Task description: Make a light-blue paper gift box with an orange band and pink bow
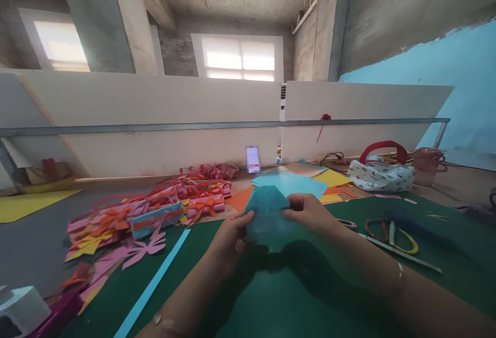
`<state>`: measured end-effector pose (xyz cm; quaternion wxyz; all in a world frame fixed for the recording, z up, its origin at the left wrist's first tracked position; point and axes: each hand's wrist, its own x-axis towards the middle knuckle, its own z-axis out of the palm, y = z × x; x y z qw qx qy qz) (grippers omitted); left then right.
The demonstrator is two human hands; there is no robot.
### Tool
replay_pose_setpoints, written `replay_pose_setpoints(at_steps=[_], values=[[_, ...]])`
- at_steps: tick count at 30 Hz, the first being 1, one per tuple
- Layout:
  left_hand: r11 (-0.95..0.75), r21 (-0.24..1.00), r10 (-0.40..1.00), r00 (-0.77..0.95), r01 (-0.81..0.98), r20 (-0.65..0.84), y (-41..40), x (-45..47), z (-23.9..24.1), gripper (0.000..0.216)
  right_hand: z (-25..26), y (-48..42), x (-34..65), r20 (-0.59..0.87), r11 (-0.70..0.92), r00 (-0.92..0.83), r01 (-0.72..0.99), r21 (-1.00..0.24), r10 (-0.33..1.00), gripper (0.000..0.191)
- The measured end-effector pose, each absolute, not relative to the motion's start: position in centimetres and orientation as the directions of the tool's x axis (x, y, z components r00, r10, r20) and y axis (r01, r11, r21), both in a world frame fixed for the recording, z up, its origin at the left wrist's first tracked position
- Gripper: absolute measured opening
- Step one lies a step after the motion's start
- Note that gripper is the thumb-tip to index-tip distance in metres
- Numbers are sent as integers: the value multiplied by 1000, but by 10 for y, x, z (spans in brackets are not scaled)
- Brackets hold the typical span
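Note:
A folded piece of light blue paper (267, 214) is held up above the green mat (310, 307). My left hand (234, 232) pinches its left edge, thumb on the near side. At the upper right edge, my right hand (310, 211) grips the paper between thumb and fingers. The paper's top corners slant inward, and its lower part looks blurred. Left of my left hand, a long light blue paper strip (155, 281) lies slantwise on the mat. Sheets of light blue paper (290, 180) rest on the table just beyond my hands.
Pink and orange paper pieces with bows (116, 216) are heaped at left. Scissors (393, 234) and a metal ruler (406, 255) lie at right. Behind them stand a white bag with a red handle (382, 175) and a pink jug (428, 165). A phone (252, 159) leans against the white board (194, 147).

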<state>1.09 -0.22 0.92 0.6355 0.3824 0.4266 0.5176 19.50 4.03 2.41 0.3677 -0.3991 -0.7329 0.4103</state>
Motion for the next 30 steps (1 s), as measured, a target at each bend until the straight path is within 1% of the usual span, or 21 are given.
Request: replay_pose_setpoints(at_steps=[4, 9, 11, 14, 16, 21, 26, 30], values=[[169, 942, 986, 61, -289, -158, 0, 10, 4, 29, 24, 38, 194, 211, 329, -416, 237, -914, 885, 14], [124, 951, 992, 68, -284, -109, 6, 10, -4, 28, 21, 37, 192, 180, 284, -476, 155, -946, 861, 21], [130, 949, 991, 75, -288, -113, 6, 9, -3, 27, 21, 38, 193, 127, 211, -464, 132, -969, 876, 20], [150, 934, 985, 125, -325, -115, 4, 7, 4, 23, 21, 40, 194, 12, 46, -417, 71, -996, 909, 19], [167, 925, 979, 166, -342, -115, 1, 5, 9, 23, 20, 42, 195, -25, -15, -399, 28, -999, 917, 20], [172, 935, 975, 191, -311, -116, -3, 4, 16, 23, 19, 43, 195, -20, -21, -403, 2, -1000, 915, 16], [157, 955, 984, 117, -252, -131, -2, 5, 18, 19, 24, 40, 196, -7, 46, -507, 92, -995, 862, 18], [164, 960, 981, 144, -228, -133, -5, 3, 21, 14, 24, 44, 199, 3, 60, -507, 96, -994, 862, 17]])
